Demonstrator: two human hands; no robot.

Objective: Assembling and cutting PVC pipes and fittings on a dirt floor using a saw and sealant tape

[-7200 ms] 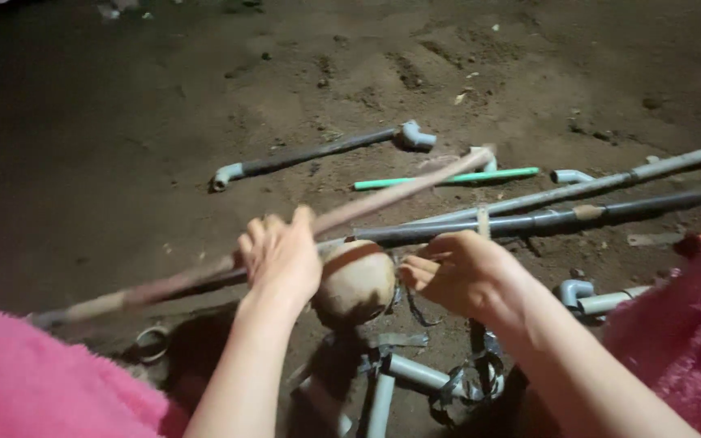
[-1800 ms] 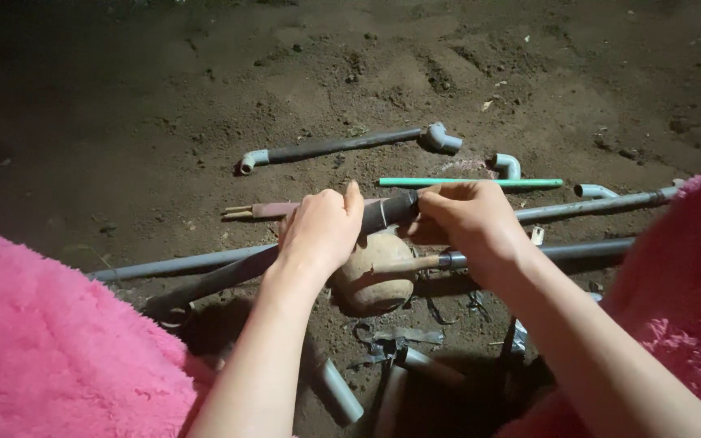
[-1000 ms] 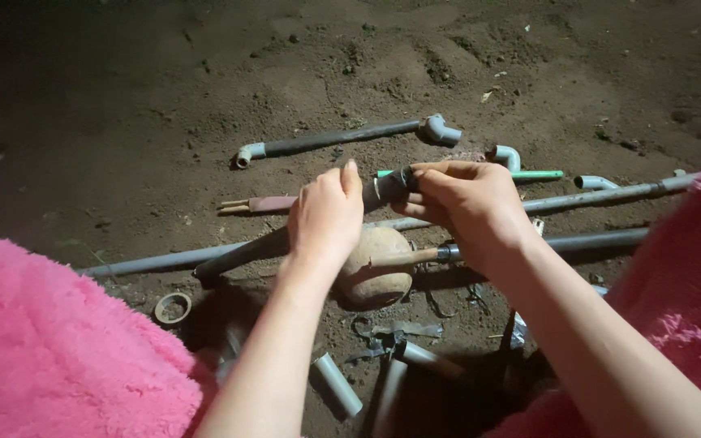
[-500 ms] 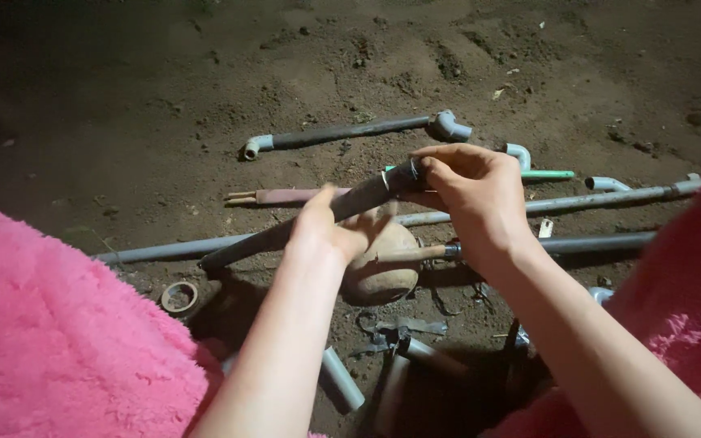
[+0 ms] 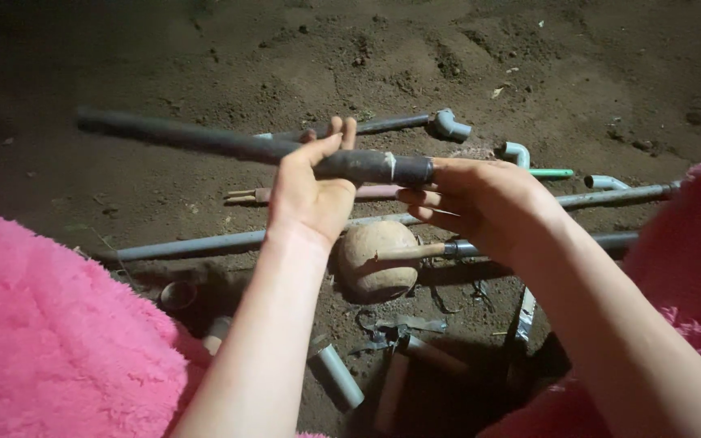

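My left hand grips a long dark grey pipe near its right end and holds it level above the dirt ground. The pipe reaches far to the left. My right hand closes over the pipe's right end, just past a pale band around it. Below both hands lies a round tan stone with a thin rusty rod resting across it.
On the brown earth lie several pipes: a long grey one, one with an elbow fitting, a green rod, short curved pieces and cut stubs. Pink fluffy fabric fills the lower left and right.
Both hands have lifted the dark pipe off the ground and swung it level; its far end now points left. The right hand has closed over its right end.
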